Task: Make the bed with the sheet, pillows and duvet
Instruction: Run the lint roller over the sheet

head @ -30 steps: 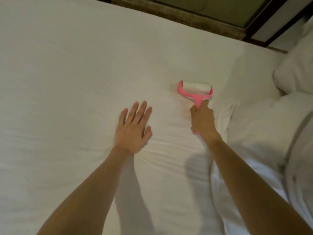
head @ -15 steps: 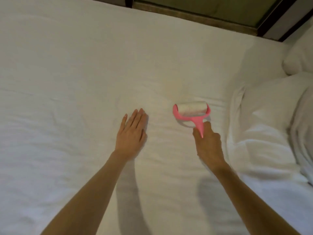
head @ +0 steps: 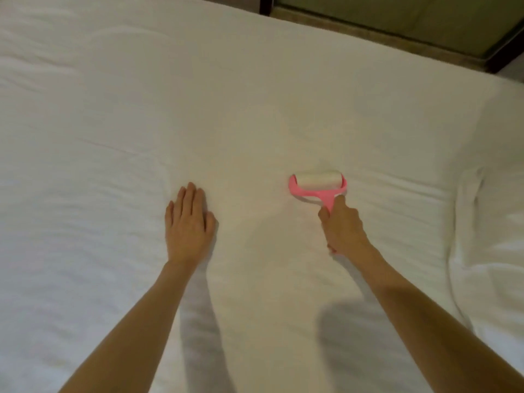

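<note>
Fingers of right hand (head: 344,228) around pink lint roller (head: 317,181), left hand (head: 188,222) flat, straight-fingered, on sheet (head: 255,95).

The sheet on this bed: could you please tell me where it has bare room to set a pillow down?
The sheet is bare from the hands to the far bed edge, and left of the left hand. A narrower strip lies between the forearms. It is crowded on the right: the right hand grips the pink lint roller, with bunched bedding beyond it.
</note>
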The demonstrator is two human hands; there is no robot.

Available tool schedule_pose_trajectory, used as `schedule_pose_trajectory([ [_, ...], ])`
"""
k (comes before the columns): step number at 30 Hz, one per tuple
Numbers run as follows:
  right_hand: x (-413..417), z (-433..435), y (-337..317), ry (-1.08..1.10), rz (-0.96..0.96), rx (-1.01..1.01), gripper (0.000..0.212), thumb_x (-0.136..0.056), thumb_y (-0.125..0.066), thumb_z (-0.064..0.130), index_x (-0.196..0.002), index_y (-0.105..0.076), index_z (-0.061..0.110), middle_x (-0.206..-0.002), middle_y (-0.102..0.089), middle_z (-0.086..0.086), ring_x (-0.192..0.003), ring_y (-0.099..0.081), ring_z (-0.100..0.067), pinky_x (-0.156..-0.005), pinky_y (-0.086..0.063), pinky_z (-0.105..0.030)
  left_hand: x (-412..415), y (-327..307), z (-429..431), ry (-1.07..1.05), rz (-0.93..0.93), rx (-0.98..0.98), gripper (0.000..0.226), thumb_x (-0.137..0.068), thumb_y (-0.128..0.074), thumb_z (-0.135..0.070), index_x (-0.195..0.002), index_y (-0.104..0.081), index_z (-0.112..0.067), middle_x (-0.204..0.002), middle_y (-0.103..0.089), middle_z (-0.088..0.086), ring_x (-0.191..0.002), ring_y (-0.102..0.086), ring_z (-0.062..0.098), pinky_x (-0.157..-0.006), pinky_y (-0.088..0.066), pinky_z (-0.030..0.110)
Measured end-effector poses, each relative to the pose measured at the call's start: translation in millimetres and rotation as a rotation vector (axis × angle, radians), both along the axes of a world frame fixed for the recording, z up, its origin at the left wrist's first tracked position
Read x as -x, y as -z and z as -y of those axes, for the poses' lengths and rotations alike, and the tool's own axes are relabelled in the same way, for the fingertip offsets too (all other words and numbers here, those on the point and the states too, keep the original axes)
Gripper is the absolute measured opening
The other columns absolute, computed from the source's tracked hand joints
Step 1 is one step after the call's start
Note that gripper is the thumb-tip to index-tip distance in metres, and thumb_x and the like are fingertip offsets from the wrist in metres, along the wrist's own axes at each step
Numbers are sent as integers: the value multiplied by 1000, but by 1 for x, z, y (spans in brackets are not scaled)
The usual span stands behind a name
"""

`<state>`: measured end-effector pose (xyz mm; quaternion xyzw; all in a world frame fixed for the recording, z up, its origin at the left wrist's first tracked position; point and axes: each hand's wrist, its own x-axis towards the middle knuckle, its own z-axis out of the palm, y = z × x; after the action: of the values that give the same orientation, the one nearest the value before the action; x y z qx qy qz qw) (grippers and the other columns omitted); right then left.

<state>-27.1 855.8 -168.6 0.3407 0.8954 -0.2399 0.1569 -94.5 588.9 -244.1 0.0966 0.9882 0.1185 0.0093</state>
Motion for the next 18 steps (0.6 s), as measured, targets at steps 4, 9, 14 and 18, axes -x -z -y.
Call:
schedule_pose_trajectory([
  [4,75,-12,7,20,-62,-15,39,-100,-39,26,-129,-38,0,-117,-55,-30,-104,-57,-43,-71,-37,-35,28,7,1,-89,45,20,65,-91,-25,-41,-149,-30,-11,-158,-23,9,-145,-20,26,-117,-15,45],
  [9,161,-33,22,3,-120,-50,43,-99,-40,24,-134,-36,-2,-125,-51,-30,-112,-54,-44,-86,-45,-43,30,17,-2,-100,46,56,64,-94,-24,-41,-152,-19,-16,-161,-12,5,-148,-10,22,-119,-10,44],
  [14,241,-45,32,27,-165,-49,51,-98,-40,26,-141,-29,-1,-128,-51,-25,-112,-56,-39,-83,-49,-42,30,29,2,-120,30,47,65,-92,-29,-39,-153,-20,-17,-161,-13,4,-148,-12,20,-118,-12,44],
  [18,303,-59,33,25,-232,-29,32,-93,-43,25,-122,-43,10,-101,-59,-12,-95,-62,-29,-59,-52,-31,31,36,2,-125,7,36,66,-90,-31,-38,-151,-23,-15,-160,-16,5,-147,-15,20,-117,-14,45],
])
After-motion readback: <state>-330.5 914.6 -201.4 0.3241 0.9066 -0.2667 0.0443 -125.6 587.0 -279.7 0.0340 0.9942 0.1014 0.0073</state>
